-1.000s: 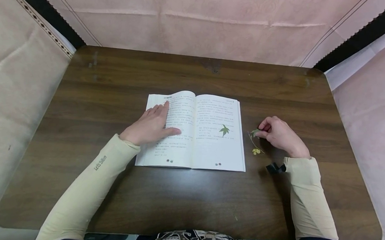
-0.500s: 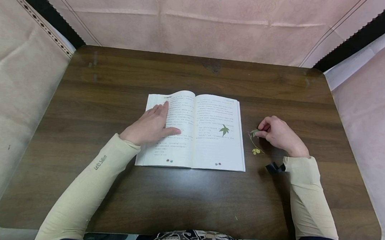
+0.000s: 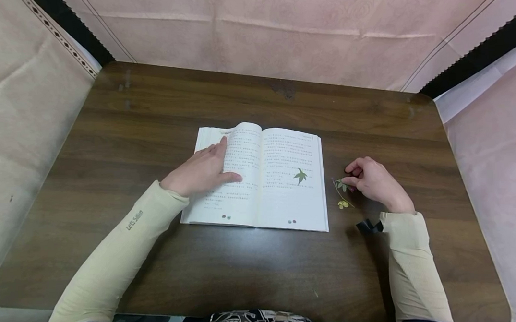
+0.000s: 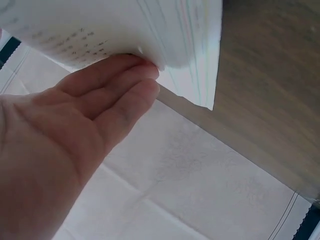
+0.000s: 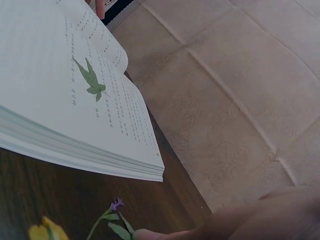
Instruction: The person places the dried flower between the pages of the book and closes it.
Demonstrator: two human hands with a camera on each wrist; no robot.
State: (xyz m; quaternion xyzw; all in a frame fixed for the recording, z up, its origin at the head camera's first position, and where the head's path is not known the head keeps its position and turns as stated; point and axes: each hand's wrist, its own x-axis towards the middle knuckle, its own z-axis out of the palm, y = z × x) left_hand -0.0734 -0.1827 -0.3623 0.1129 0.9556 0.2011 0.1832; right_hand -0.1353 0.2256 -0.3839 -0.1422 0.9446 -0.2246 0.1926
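Observation:
My left hand (image 3: pixel 200 170) lies spread over the left page of an open book (image 3: pixel 292 202), thumb out toward the spine. Up close, its straight fingers press the page near the outer edge (image 4: pixel 200 60). A green, pointed-lobed leaf (image 3: pixel 300 176) rests on the right page. Right of the book, my right hand (image 3: pixel 377 182) hovers low over a small sprig with green leaves (image 3: pixel 340 184); thumb and index finger stand apart, thumb tip at the leaves. In the right wrist view a fingertip (image 5: pixel 145 234) meets a leaf beside a purple flower (image 5: pixel 116 204). Yellow blossom (image 3: pixel 343 204) lies just below.
The brown wooden table (image 3: pixel 228 273) carries the book near its middle. Pale pink cloth (image 3: pixel 278 35) hangs behind the far edge and at both sides. A black strap end (image 3: pixel 366 226) sticks out from the right sleeve cuff.
The sprig's leaves, earlier up between my right thumb and index finger, now lie lower, under the thumb. A purple bit shows beneath that hand. My left hand stays on the page.

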